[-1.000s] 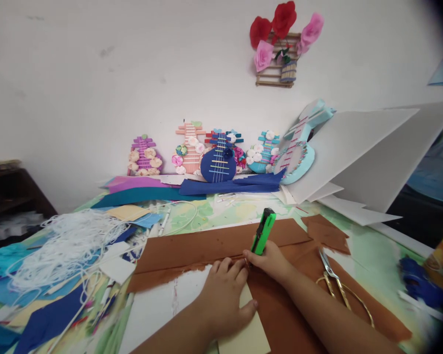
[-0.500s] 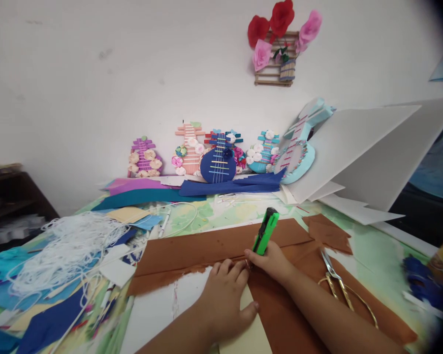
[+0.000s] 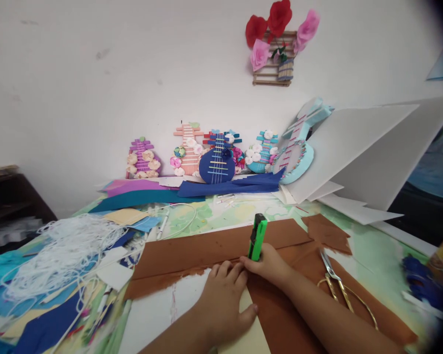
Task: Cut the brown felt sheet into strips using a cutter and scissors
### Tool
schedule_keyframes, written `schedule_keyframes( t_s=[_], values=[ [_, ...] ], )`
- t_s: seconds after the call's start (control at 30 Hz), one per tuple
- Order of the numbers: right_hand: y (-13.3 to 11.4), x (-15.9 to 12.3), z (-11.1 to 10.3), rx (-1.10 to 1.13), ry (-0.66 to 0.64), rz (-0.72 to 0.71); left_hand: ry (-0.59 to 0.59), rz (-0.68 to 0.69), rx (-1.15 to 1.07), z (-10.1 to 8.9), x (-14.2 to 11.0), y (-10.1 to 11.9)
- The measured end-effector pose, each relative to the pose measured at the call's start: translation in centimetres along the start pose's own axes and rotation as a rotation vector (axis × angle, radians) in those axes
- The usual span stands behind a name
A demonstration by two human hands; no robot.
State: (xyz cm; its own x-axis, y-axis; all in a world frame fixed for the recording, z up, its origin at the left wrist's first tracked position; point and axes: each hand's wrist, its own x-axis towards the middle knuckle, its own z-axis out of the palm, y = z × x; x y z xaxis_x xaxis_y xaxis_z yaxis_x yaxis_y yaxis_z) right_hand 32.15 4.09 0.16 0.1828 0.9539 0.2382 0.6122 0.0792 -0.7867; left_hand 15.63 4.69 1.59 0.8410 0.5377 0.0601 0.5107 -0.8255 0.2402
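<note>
Head view: what is each hand doing?

"Near the middle, the right hand (image 3: 268,265) is closed around a green-and-black tool (image 3: 257,238), its top leaning slightly right. The fingers hide the tool's lower end, close to the brown sheet (image 3: 206,250). The left hand (image 3: 227,300) lies palm down just to the left, fingers slightly spread, over a white board (image 3: 158,309) and a cream strip (image 3: 256,332)."

"How hard does the left hand press?"

"I cannot tell."

"What surrounds them?"

"Gold-handled scissors (image 3: 329,268) rest on brown material to the right, blades pointing far. Tangled white cord (image 3: 70,255) heaps up on the left. At the far side, a dark-blue model lute (image 3: 217,166) stands upright."
</note>
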Motion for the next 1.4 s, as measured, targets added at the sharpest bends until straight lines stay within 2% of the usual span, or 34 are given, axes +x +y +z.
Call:
schedule_keyframes(
  t_s=[0.1, 0.27, 0.73, 1.0, 1.2, 1.4],
  values=[
    [0.11, 0.06, -0.08, 0.004, -0.013, 0.001, 0.015, 0.008, 0.010, 0.11, 0.01, -0.07],
    [0.34, 0.14, -0.44, 0.104, 0.050, 0.081, 0.024, 0.012, 0.001, 0.27, -0.08, -0.23],
    [-0.05, -0.22, -0.09, 0.029, -0.044, -0.008, 0.012, 0.013, 0.014, 0.18, -0.01, -0.14],
    [0.49, -0.07, -0.58, 0.169, -0.049, 0.064, 0.040, 0.027, 0.004, 0.38, -0.10, -0.23],
    [0.24, -0.14, -0.41, 0.095, -0.075, 0.058, 0.046, 0.030, -0.003, 0.32, -0.02, -0.30],
    [0.28, -0.33, -0.11, -0.004, -0.071, -0.017, 0.053, 0.031, -0.004, 0.40, -0.05, -0.37]
  ],
)
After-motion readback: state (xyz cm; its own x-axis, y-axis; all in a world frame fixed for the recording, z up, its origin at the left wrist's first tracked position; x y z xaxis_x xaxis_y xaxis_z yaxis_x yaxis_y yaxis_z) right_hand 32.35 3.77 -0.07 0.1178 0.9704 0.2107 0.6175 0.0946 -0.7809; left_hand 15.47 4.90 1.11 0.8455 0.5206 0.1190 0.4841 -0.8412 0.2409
